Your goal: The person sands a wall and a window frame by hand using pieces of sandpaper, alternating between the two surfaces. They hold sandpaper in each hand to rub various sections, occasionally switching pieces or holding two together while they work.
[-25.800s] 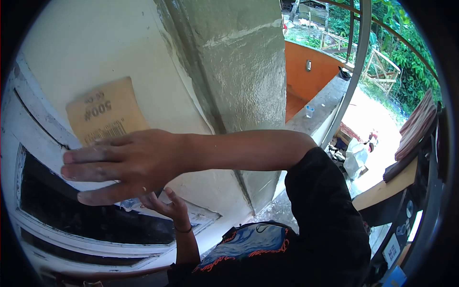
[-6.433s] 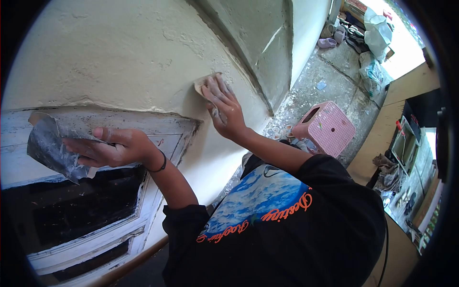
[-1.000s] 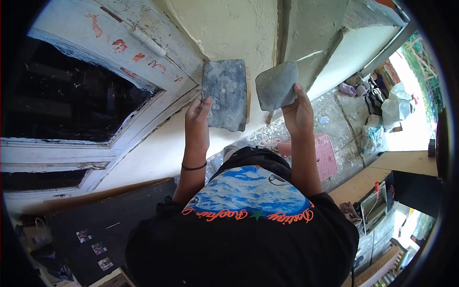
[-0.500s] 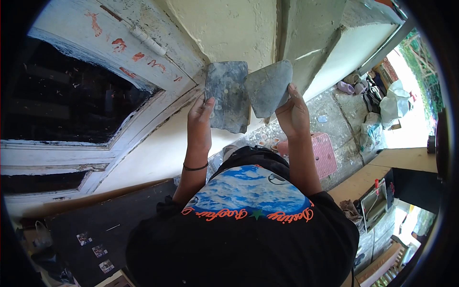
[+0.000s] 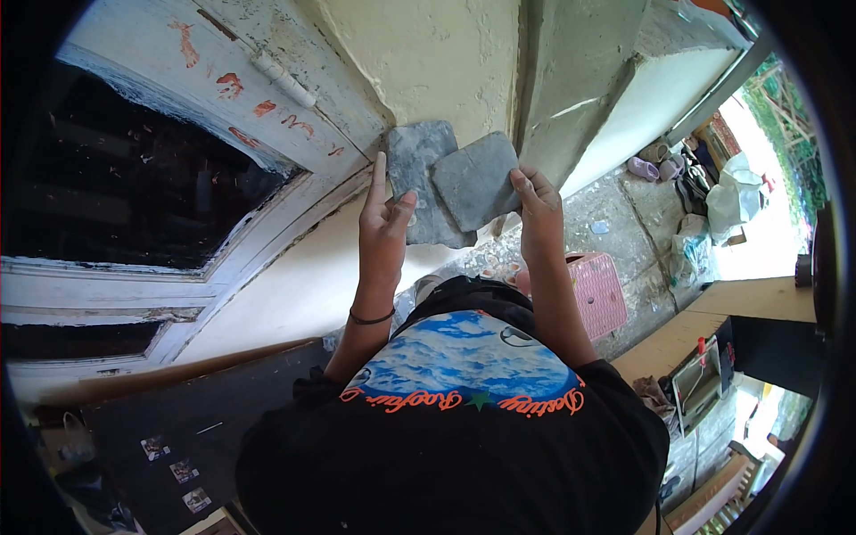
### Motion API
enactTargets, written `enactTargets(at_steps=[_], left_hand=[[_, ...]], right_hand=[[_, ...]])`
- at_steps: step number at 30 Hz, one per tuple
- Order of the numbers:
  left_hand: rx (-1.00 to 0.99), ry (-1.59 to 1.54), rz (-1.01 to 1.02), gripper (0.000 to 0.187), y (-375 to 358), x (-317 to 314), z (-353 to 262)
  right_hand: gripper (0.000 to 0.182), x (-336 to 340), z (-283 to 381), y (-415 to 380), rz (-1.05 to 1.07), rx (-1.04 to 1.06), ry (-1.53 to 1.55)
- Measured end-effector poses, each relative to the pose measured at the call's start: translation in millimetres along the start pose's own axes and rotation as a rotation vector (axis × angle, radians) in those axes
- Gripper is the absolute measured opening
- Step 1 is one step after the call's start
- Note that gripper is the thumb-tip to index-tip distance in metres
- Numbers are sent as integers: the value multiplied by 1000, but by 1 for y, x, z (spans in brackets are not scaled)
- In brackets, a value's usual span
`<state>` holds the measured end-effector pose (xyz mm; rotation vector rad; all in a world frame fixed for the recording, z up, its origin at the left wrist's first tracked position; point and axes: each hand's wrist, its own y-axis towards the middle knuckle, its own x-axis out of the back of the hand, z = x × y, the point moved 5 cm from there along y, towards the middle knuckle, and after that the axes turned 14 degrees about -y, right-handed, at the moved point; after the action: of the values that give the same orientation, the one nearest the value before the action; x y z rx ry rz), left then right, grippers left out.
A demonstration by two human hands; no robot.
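Observation:
My left hand [image 5: 386,214] grips the lower left edge of a larger grey slab [image 5: 419,147], thumb on its face and index finger stretched up along its side. The slab is roughly rectangular, blotchy with pale stains, and looks like stone or cement. A smaller, smoother grey slab [image 5: 479,181] with rounded corners is in my right hand [image 5: 539,201], pinched at its right edge. It is tilted and overlaps the front of the larger slab, hiding part of it. Both slabs are held up before the wall, above my waist.
A weathered white door frame [image 5: 330,192] with dark glass is at left. A pale wall [image 5: 446,53] stands ahead. On the floor at right are a pink plastic stool [image 5: 599,294], shoes [image 5: 655,165] and plastic bags [image 5: 738,201]. A dark tabletop [image 5: 241,401] lies at lower left.
The smaller slab has turned and moved left and slightly down, so it now covers part of the larger one. The larger slab has tilted, and my left index finger has stretched upward.

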<state>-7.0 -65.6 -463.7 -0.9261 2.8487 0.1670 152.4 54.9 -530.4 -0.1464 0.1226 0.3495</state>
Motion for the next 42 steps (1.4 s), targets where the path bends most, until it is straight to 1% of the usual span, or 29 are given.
enactTargets(at_steps=[4,6,7,9,13,16,18,19,21,22,24,25,27,28,30,31,32,33,34,35,36,37,38,39,40,42], left_hand=[[1,-29,45,56,2,1,4],[90,1,47,53,2,1,7],[90,0,47,53,2,1,8],[96,-72,27,52,3,1,13],[113,-20,39,52,2,3,13],[110,16,69,48,2,4,14],[107,57,42,44,0,4,12],[108,57,40,44,0,3,11],[112,71,19,43,-2,2,9],[114,72,20,43,-1,3,13],[57,68,-22,41,1,7,19],[58,69,-20,41,0,6,17],[73,135,-40,41,-1,4,9],[71,135,-40,41,-2,2,8],[-47,190,17,40,-4,-5,3],[-51,191,12,40,-3,-4,5],[-166,242,72,42,-4,-6,6],[-280,295,131,43,-6,-8,4],[-281,299,122,43,-7,-7,1],[-245,277,78,45,-8,-4,-4],[-210,256,33,48,-10,-1,-10],[-214,260,20,48,-13,0,-18],[-247,145,-52,50,-16,5,-30],[-281,29,-124,52,-19,12,-38],[-329,15,-180,59,-23,22,-46],[-491,37,-286,63,-31,41,-70]], right_hand=[[25,-7,4,-4,49,16,4],[25,-10,3,-4,88,7,-30],[25,-10,4,-5,88,8,-31],[24,-16,8,-8,202,-6,1],[24,-18,9,-9,240,10,-54],[25,-16,5,-7,232,-22,-45],[27,-17,4,-7,254,-41,63],[27,-17,5,-8,256,-43,63],[32,-22,15,-14,346,-60,278],[32,-22,17,-17,345,-61,279],[47,-29,25,-24,460,8,363],[47,-31,29,-27,458,8,364],[63,-37,41,-34,538,153,313],[63,-36,41,-35,539,154,313],[76,-41,41,-41,612,297,-19],[72,-44,47,-47,634,304,-87],[72,-48,50,-50,642,305,-86],[69,-52,49,-53,632,248,-108],[67,-55,47,-53,622,192,-130],[61,-57,46,-53,622,208,-144],[61,-60,44,-53,634,209,-141],[56,-60,40,-50,603,156,9],[51,-61,38,-47,571,102,159],[46,-60,46,-43,534,132,232],[45,-57,52,-39,476,121,297],[44,-54,63,-29,340,111,400]])
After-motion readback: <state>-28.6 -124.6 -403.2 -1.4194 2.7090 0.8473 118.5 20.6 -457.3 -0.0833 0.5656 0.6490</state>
